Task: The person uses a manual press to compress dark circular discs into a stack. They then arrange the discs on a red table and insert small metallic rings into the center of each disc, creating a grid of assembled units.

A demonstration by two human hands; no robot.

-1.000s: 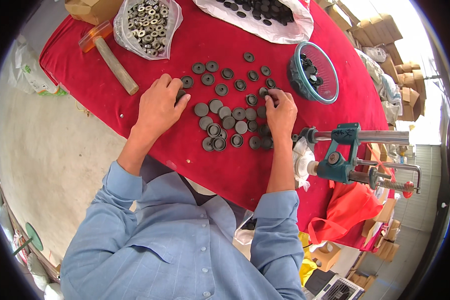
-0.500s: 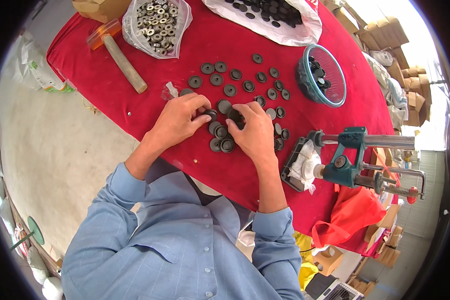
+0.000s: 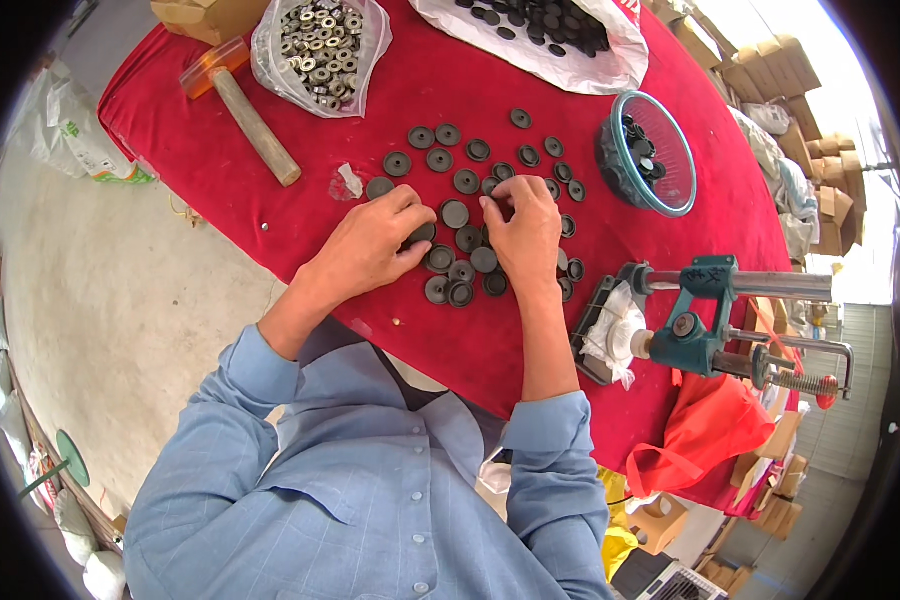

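My left hand (image 3: 370, 243) pinches a dark grey round cap (image 3: 423, 234) between thumb and fingers, at the left side of a loose cluster. Lying nearest it are a flat-faced cap (image 3: 454, 213) and a rimmed cap (image 3: 439, 258). My right hand (image 3: 528, 232) is curled at the cluster's right side, thumb and fingers close together. Something dark shows between them, mostly hidden by the fingers. Just beyond the right fingertips lies a partly covered cap (image 3: 491, 186). Several more caps lie farther off, many with the recessed side and small centre hub up, such as one cap (image 3: 466, 181).
The red cloth (image 3: 220, 180) covers the table. Metal rings fill a clear bag (image 3: 322, 55); a mallet (image 3: 255, 125) lies beside it. At right stand a blue-rimmed bowl (image 3: 692, 165) of dark discs and a green hand press (image 3: 685, 325). Dark discs lie on a white sack (image 3: 580, 78).
My right hand has moved up and to the right, uncovering caps in the middle of the cluster. My left hand stays nearly in place, its cap now turned flatter.
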